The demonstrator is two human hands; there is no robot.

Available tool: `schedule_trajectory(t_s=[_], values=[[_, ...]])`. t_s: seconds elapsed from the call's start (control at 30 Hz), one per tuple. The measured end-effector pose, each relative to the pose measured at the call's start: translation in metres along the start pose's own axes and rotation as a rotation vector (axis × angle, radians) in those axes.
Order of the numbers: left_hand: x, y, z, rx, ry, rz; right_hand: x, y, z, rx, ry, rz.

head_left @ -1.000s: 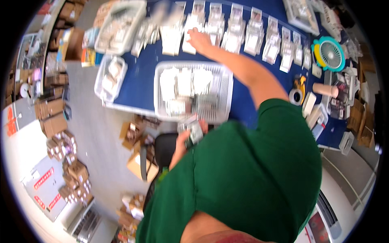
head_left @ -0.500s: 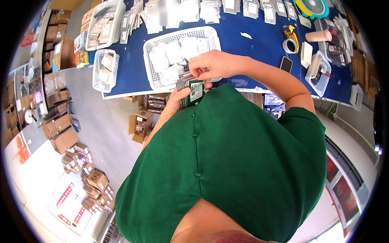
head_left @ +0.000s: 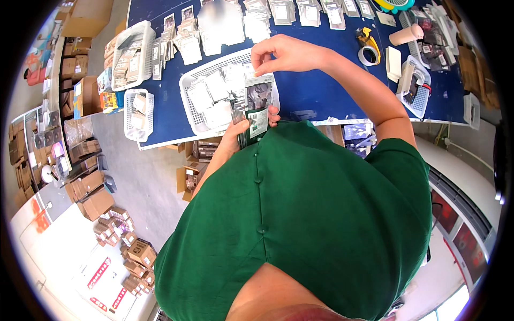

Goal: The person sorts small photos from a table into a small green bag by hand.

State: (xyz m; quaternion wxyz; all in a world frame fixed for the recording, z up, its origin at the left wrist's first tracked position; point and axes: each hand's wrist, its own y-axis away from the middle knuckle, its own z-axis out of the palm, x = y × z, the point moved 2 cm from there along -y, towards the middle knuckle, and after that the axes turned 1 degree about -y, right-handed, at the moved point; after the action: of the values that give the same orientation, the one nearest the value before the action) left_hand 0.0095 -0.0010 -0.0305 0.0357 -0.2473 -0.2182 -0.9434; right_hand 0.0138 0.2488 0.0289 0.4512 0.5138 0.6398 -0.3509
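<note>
Close to my body, my left hand (head_left: 233, 132) is closed around a stack of flat plastic packets (head_left: 257, 121) with white labels. From that stack rises a grey see-through packet (head_left: 259, 93) with something dark inside. My right hand (head_left: 276, 55) pinches its top edge, fingers together, while its lower end is still at the stack. Behind both hands stands a white perforated basket (head_left: 187, 101), filled with white-labelled packets (head_left: 214, 88).
Rows of packets (head_left: 214, 32) line the far side of the blue table (head_left: 316, 80). A small white basket (head_left: 128, 115) and a larger one (head_left: 118, 77) sit at left. A tape dispenser (head_left: 369, 51), pink cylinder (head_left: 405, 35) and another basket (head_left: 421, 99) are at right.
My right hand has moved up and away from my left hand, drawing the grey packet upward from the stack. My left hand stays near my body. The whole view has shifted slightly.
</note>
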Motion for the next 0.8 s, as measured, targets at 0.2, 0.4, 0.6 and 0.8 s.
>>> schedule_trajectory(t_s=[0.2,0.4,0.6,0.8], values=[[-0.007,-0.026,0.007,0.039,-0.016,0.024,0.021,0.019,-0.011,0.009,-0.091,-0.075],[-0.016,-0.058,0.006,0.034,0.005,-0.008,0.050,0.027,-0.040,0.078,-0.087,0.005],[-0.019,-0.080,0.003,0.094,0.027,-0.041,0.063,0.049,-0.012,0.067,0.028,-0.125],[-0.028,-0.078,-0.032,0.423,0.067,0.018,0.062,0.061,0.010,0.281,0.142,-0.203]])
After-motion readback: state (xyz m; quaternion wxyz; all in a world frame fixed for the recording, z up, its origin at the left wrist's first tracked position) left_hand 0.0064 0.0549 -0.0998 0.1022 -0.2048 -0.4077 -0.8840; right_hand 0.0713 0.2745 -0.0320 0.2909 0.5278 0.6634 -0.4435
